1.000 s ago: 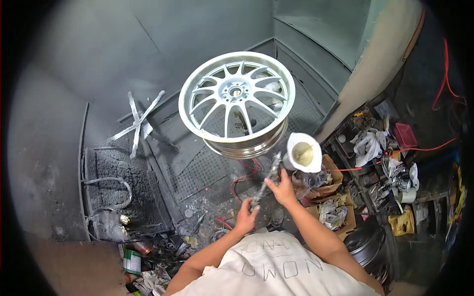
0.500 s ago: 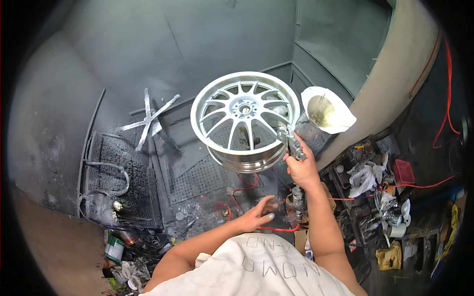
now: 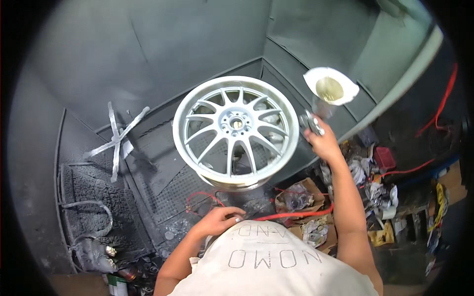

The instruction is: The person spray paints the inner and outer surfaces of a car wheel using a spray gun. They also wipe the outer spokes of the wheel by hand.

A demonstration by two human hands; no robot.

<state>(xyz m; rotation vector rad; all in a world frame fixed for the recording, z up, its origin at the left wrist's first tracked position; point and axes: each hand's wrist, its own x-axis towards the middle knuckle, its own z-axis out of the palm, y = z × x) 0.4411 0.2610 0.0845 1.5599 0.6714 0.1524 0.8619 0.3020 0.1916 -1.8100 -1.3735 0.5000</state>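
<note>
In my raised right hand (image 3: 320, 139) is a metal spray gun (image 3: 312, 126) with a white-topped cup (image 3: 345, 91) of pale liquid. It is just right of a pale multi-spoke wheel rim (image 3: 180, 128), which sits raised in the booth. My left hand (image 3: 222, 220) is low, in front of my shirt, fingers apart and loosely bent beside a red hose (image 3: 291, 215); I cannot tell whether they touch it. The hose rises toward the gun behind my right arm.
Grey booth walls (image 3: 158, 34) surround the rim. A taped cross stand (image 3: 117, 139) and a crusted grey panel (image 3: 96, 192) are left. Cardboard boxes (image 3: 306, 190), a red plastic bin (image 3: 384, 158) and piled clutter crowd the right. A green can (image 3: 117, 286) lies bottom left.
My right hand has raised the gun and cup up and rightward beside the rim. My left hand has let go of the gun and dropped toward my shirt. The view has shifted.
</note>
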